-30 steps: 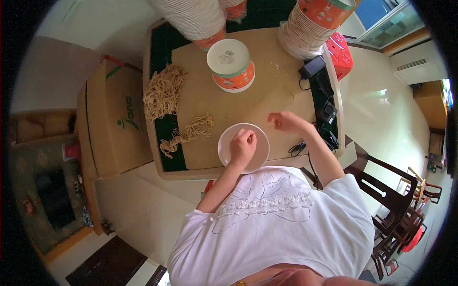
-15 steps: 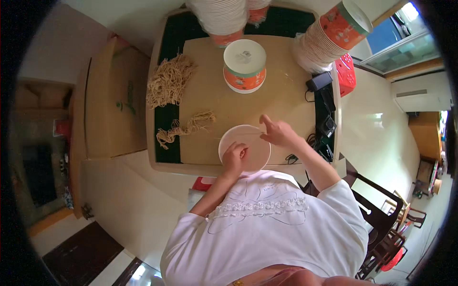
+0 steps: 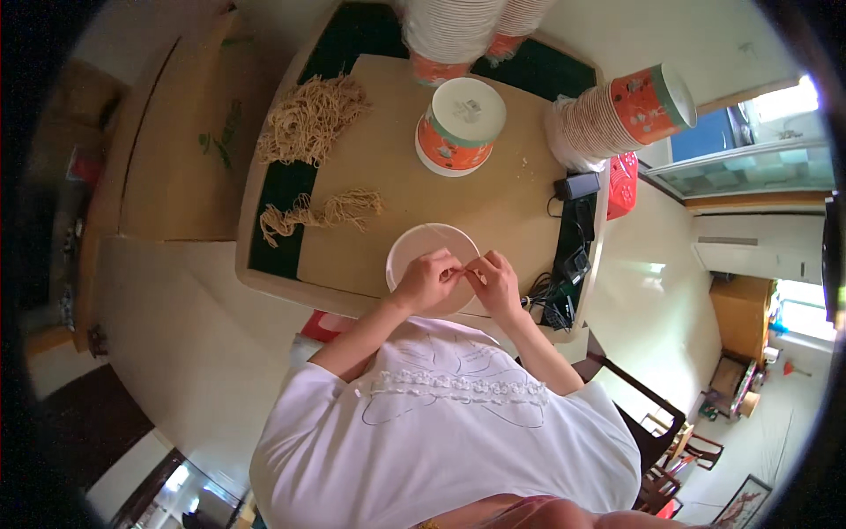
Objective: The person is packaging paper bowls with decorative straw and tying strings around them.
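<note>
Nearest to me, the person is wearing a white shirt, and just before it the white bowl is sitting at the table's near edge. Half a second ago the right hand was pointing its forefinger at the bowl's right rim; now it is bending in and meeting the left hand over the bowl. Both hands are pressing thumb and finger together, tip near tip; what they are pinching is too small for me to tell. The hands are hiding part of the bowl's inside.

To the right of the bowl, black cables are lying along the table's side, and a black adapter is resting farther up. On the left, a small twine bundle is lying, and beyond it a bigger twine heap. Past the bowl, an orange tub with a white top is standing, partly blocking the middle. Farther, a leaning tub stack is standing right, and a plastic-wrapped stack is rising behind.
</note>
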The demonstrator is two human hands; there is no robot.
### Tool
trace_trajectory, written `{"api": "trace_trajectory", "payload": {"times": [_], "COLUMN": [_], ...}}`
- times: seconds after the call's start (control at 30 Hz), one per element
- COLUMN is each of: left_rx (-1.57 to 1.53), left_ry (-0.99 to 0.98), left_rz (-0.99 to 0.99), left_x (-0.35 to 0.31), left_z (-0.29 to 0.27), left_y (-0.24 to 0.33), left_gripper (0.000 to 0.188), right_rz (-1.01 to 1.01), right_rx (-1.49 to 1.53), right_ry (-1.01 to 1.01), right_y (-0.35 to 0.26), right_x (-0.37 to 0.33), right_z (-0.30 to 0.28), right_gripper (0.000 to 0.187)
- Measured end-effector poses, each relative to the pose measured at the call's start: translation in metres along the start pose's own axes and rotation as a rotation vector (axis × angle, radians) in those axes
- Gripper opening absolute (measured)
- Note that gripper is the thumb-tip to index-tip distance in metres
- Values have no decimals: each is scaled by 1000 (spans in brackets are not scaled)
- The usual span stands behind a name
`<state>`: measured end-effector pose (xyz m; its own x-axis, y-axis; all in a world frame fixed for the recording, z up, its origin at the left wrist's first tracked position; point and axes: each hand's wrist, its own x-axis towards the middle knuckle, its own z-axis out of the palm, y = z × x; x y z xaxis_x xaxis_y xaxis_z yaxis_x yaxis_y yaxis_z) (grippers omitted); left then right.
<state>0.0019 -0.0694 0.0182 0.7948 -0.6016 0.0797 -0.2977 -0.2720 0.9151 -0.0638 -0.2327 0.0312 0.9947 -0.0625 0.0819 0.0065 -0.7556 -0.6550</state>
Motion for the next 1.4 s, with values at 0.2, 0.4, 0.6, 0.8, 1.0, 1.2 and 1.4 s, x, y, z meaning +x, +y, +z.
{"api": "trace_trajectory", "payload": {"times": [0.2,0.4,0.6,0.8,1.0,1.2,1.4], "left_rx": [194,172,-18,-440,-811,-1146,-928], "left_ry": [124,-52,-89,16,-457,-566,-285], "left_rz": [176,69,-131,-376,-920,-1122,-910], "left_x": [11,19,5,5,22,23,16], "left_z": [11,18,27,48,32,40,49], "left_y": [6,-4,-25,-36,-33,-50,-34], "left_gripper": [16,9,7,16,23,21,11], "right_rz": [-26,17,94,40,16,25,124], "right_rx": [-44,19,109,106,83,167,268], "right_ry": [26,33,77,82,39,60,122], "right_y": [-2,1,5,4,13,11,13], "right_x": [-8,-17,-20,-13,-22,-27,-29], "right_z": [-3,3,2,-2,3,4,5], "right_gripper": [10,11,12,12,13,15,13]}}
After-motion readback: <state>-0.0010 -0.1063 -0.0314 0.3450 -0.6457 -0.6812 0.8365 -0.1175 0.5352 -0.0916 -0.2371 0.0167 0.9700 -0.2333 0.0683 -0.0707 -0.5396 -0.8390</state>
